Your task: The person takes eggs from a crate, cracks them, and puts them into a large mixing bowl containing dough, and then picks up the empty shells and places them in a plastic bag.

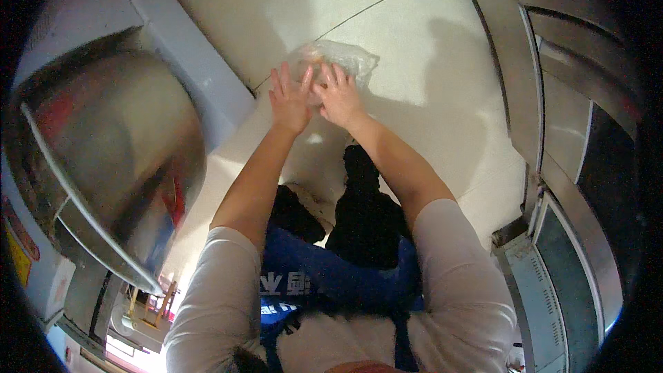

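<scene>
The left hand point(291, 102), fingers spread, and right hand point(341, 100), fingers slightly parted, meet at a clear plastic bag point(353, 57) over the floor point(411, 21), seemingly so both reach it.

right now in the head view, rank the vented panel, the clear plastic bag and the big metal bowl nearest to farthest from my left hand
From your left hand:
1. Clear plastic bag, by its fingertips, toward the right
2. Big metal bowl, off to the left
3. Vented panel, well away at lower right
</scene>
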A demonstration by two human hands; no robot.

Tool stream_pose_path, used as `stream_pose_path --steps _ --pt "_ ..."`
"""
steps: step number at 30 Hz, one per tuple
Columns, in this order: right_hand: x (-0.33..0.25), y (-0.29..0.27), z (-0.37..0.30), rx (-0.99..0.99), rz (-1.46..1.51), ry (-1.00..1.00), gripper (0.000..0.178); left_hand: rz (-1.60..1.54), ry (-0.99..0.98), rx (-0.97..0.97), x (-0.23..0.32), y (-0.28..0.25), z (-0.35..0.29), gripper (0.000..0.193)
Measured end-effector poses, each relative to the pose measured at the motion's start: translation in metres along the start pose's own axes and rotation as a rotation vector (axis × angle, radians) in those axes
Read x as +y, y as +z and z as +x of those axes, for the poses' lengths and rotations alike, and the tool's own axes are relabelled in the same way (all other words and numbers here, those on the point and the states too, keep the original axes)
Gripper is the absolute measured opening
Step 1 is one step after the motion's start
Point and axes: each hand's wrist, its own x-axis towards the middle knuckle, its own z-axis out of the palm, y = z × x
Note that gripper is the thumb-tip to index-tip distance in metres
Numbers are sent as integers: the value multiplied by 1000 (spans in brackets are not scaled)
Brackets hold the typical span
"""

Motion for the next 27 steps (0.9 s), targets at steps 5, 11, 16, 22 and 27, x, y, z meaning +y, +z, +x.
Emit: stream_pose_path --steps 5,11,16,22,27 --pt "15 24 -12 224 12 -167 44 -33 287 126 -16 14 43 94" --pt "25 41 -4 316 -32 -243 28 -43 420 12 -14 15 68 84" --pt "22 35 1 38 160 -148 24 -175 233 -47 -27 40 52 67" --pt "25 39 -9 69 489 -34 32 -584 96 -27 -17 48 22 57" --pt "25 1 -31 198 784 -51 38 -816 165 -21 -16 41 7 51"
